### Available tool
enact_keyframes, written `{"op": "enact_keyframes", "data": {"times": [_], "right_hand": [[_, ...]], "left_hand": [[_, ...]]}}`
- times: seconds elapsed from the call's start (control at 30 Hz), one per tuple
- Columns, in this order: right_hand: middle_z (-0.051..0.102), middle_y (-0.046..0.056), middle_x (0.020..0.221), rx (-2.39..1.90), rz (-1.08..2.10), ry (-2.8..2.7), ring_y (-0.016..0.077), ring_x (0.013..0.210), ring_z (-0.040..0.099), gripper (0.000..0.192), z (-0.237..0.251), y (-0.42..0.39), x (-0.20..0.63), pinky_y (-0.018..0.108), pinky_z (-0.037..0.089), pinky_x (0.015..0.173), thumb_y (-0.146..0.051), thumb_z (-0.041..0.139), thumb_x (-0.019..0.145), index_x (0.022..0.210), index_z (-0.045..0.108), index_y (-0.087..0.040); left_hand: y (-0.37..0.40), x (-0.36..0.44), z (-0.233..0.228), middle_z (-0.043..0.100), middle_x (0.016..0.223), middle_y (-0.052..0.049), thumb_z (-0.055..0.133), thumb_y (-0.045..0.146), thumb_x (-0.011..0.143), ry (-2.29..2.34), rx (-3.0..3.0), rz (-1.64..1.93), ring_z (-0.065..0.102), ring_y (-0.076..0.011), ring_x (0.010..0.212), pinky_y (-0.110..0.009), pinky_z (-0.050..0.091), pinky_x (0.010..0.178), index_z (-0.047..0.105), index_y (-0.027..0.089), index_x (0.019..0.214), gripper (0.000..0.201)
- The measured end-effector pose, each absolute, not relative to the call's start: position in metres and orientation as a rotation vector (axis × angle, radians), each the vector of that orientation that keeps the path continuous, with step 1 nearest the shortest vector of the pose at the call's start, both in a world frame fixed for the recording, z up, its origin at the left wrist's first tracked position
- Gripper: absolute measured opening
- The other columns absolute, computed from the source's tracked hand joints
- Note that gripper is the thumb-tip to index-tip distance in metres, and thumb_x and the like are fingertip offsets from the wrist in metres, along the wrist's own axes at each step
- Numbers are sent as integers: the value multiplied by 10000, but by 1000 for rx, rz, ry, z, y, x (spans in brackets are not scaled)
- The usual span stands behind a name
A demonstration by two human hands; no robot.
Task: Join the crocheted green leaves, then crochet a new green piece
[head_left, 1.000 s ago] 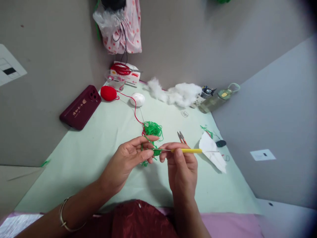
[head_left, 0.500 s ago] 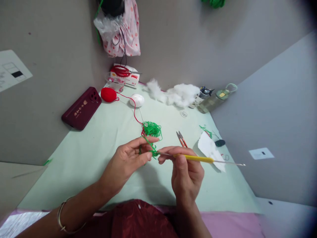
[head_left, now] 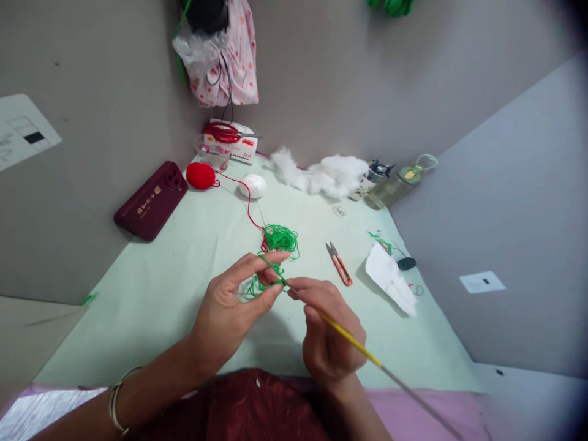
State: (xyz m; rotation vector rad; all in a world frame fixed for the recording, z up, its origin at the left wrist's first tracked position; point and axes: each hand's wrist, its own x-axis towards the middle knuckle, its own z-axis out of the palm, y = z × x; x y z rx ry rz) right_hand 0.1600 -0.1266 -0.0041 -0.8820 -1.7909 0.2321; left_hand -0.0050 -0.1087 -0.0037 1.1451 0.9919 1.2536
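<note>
My left hand (head_left: 229, 306) pinches a small piece of green crochet work (head_left: 264, 283), with green yarn running over its forefinger. My right hand (head_left: 328, 334) grips a crochet hook with a yellow handle (head_left: 351, 342); the hook's tip meets the green work between the two hands, and its tail points down to the right. A loose tangle of green yarn (head_left: 281, 237) lies on the pale green table (head_left: 151, 288) just beyond the hands.
Red-handled thread snips (head_left: 339, 264) and a white paper scrap (head_left: 390, 278) lie to the right. Farther back are a red yarn ball (head_left: 201, 175), a white ball (head_left: 253, 185), white stuffing (head_left: 321, 174), a dark red phone (head_left: 151, 199) and a bottle (head_left: 397, 184).
My right hand has swung the hook's tail from pointing right to pointing down and right, and has drawn closer to my body. The left hand holds its place on the green work.
</note>
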Motion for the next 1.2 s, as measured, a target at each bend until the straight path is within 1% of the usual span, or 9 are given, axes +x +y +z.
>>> {"op": "enact_keyframes", "data": {"times": [0.13,0.2,0.37,0.67,0.83,0.93,1.07,1.13,1.2], "right_hand": [[774,114,1077,-884,1,-1893,210,895,742,297,-10,-131,162,336,623,701,-102,589,953,1203,679,-236],[774,105,1050,-874,66,-1860,207,894,743,279,-10,-132,163,336,622,709,-104,574,962,1184,685,-234],[757,49,875,-842,315,-1653,214,885,746,277,-7,-134,165,379,615,747,-90,489,997,1098,698,-241],[750,43,861,-797,364,-1549,205,837,729,254,-14,-153,179,373,587,713,-99,498,1007,1054,704,-240],[744,36,834,-810,417,-1445,197,776,715,237,-15,-171,191,385,583,708,-151,487,1028,997,704,-241],[742,40,832,-809,397,-1446,199,775,711,229,-14,-179,198,388,580,703,-167,489,1030,980,702,-237],[735,33,818,-806,405,-1419,192,766,710,232,-13,-184,205,373,578,692,-173,481,1036,982,698,-236],[731,28,822,-804,384,-1418,186,771,711,249,-17,-184,206,359,582,686,-160,467,1038,1005,698,-243],[739,39,892,-847,258,-1509,187,820,717,258,-23,-184,206,350,593,701,-131,490,1019,1064,710,-258]], "left_hand": [[-111,-1,-3,620,871,21,793,269,862,929,973,1202,551,-155,855,-296,457,902,724,341,1300,449],[-113,0,-3,617,882,22,803,288,858,880,905,1179,549,-150,855,-291,460,885,703,344,1327,483],[-120,3,-7,623,889,29,816,283,856,865,973,1197,565,-142,901,-277,436,935,739,365,1263,422],[-139,18,-2,666,838,34,827,295,842,928,1103,1213,626,-185,1002,-327,387,1069,749,369,1247,419],[-154,31,-2,735,960,-10,826,310,832,984,1228,1256,608,-257,1241,-375,346,1148,813,296,1015,184],[-159,39,-2,731,968,-19,806,311,851,951,1267,1241,568,-269,1321,-389,328,1173,806,292,1014,164],[-162,45,-2,723,1010,-14,805,315,855,932,1286,1204,574,-258,1298,-390,302,1189,796,287,963,112],[-162,47,-2,712,963,-6,813,302,848,916,1277,1196,589,-240,1246,-376,308,1178,795,281,946,102],[-162,50,-3,691,902,12,831,280,831,872,1190,1187,624,-201,1108,-349,360,1125,789,291,1059,232]]}}
